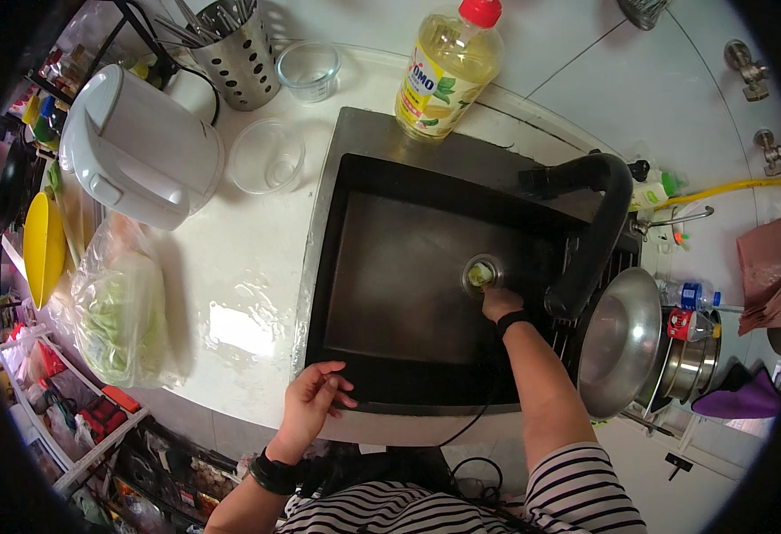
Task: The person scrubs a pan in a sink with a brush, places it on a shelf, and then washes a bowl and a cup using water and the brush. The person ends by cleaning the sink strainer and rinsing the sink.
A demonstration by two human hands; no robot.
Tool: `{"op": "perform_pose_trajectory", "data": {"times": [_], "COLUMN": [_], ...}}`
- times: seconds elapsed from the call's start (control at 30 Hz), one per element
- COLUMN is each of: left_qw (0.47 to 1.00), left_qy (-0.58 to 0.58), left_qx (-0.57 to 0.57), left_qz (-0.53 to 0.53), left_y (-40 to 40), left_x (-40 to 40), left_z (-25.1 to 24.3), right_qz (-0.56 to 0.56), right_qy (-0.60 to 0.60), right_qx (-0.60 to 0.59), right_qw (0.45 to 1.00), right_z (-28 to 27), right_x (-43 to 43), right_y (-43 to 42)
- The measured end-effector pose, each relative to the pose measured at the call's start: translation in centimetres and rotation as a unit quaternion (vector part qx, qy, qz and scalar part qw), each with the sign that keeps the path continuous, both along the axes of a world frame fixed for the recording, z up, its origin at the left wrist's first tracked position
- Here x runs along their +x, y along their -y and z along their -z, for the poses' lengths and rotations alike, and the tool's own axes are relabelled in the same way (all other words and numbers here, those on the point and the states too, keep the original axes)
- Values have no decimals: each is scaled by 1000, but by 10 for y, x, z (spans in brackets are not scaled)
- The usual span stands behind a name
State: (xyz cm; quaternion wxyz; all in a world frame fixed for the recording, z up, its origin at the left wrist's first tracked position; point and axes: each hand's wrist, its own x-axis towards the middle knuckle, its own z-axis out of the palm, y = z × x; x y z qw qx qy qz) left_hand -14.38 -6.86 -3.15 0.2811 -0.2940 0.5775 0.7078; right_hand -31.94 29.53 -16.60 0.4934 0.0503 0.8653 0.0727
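Note:
My right hand (502, 305) reaches down into the dark metal sink (403, 280), at the rim of the round drain (464, 274). Pale yellow-green scraps (480, 274) sit in the drain opening, right by my fingers. The fingers are mostly hidden, so whether they grip the scraps is unclear. Over the sink's front left corner, my left hand (315, 398) hovers with loosely bent fingers and nothing in it. A black tap (597, 233) arches over the sink to the right of the drain.
A yellow detergent bottle (447, 73) stands on the sink's back rim. To the left are a white electric kettle (143, 147), clear plastic tubs (267, 157) and bagged green vegetables (123, 307). A large metal bowl (620, 347) leans at the right. Water (243, 327) wets the counter.

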Motion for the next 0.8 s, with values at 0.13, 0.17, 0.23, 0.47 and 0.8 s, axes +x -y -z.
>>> {"op": "perform_pose_trajectory", "data": {"times": [0.13, 0.17, 0.23, 0.47, 0.8], "left_qw": [1000, 1000, 1000, 1000, 999], "left_qy": [-3, -7, -5, -7, -27], "left_qx": [-5, -11, -19, -24, -23], "left_qz": [1, 4, -4, -16, -26], "left_y": [-5, -7, -5, -6, -14], "left_x": [-3, -4, -1, 1, -1], "left_z": [-2, -2, -2, 0, 5], "right_qz": [-117, -119, -83, -164, -44], "right_qy": [-5, -5, 18, -65, -169], "right_qx": [23, 23, 33, -6, -95], "right_qw": [993, 993, 996, 984, 980], "right_z": [27, 29, 15, 23, 84], "right_x": [0, 0, -5, -2, 27], "right_y": [-28, -31, -10, -25, -93]}}
